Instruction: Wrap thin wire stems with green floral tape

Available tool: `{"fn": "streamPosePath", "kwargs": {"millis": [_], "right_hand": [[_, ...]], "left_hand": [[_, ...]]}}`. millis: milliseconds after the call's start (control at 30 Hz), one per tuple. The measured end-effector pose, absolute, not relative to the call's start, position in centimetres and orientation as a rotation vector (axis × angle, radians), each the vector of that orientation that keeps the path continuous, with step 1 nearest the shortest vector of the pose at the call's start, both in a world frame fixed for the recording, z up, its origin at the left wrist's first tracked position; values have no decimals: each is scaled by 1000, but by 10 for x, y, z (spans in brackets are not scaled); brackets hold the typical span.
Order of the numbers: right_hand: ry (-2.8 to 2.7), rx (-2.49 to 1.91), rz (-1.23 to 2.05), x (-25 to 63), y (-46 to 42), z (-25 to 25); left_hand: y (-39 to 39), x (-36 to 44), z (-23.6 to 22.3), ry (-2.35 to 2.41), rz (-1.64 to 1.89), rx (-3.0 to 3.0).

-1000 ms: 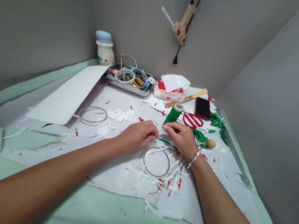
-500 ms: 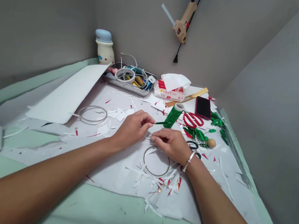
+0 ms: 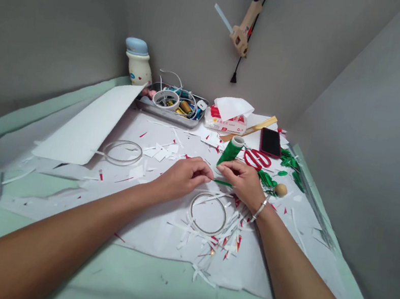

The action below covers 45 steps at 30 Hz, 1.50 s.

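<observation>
My left hand [image 3: 183,176] and my right hand [image 3: 244,182] meet at mid-table, both with fingers pinched on a thin green strip [image 3: 222,182] stretched between them. A green roll of tape [image 3: 231,151] stands tilted just behind my right hand's fingers; whether the strip runs from it I cannot tell. A metal wire ring [image 3: 207,214] lies on the white paper just in front of both hands, among white and red paper scraps. A bracelet is on my right wrist.
A second ring [image 3: 122,152] lies to the left. Red scissors [image 3: 257,158], a phone [image 3: 270,142], green leaf cut-outs [image 3: 290,164] and a small wooden ball [image 3: 281,189] sit at right. Behind are a metal tray [image 3: 169,113], a tissue pack [image 3: 226,119], a bottle [image 3: 137,61]. A glue gun [image 3: 243,29] hangs on the wall.
Half a second ago my left hand held the strip up by the roll and my right was lower; now both hands are level, pinching the strip low over the paper.
</observation>
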State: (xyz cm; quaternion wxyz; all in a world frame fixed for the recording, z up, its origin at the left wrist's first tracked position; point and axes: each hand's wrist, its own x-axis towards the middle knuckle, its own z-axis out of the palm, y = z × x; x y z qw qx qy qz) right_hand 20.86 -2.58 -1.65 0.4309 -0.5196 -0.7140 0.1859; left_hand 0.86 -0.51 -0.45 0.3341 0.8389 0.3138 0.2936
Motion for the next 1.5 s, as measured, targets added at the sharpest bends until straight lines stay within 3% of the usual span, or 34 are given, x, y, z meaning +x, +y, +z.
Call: {"fn": "streamPosePath", "kwargs": {"millis": [267, 533, 833, 1000, 1200, 1500], "right_hand": [[-2057, -1225, 559, 191, -36, -19], [-2054, -1183, 229, 189, -43, -4], [-1726, -1308, 481, 209, -26, -19], [-1923, -1273, 532, 197, -31, -21], [-2154, -1182, 443, 185, -41, -14], [-1955, -1209, 271, 194, -41, -6]], "left_hand": [[0, 6, -6, 1020, 961, 1986], [3, 4, -15, 1108, 793, 2414], [-6, 9, -4, 835, 799, 2096], [-3, 7, -5, 886, 881, 1919], [2, 5, -11, 1134, 1016, 2127], [-2, 7, -14, 986, 719, 2434]]}}
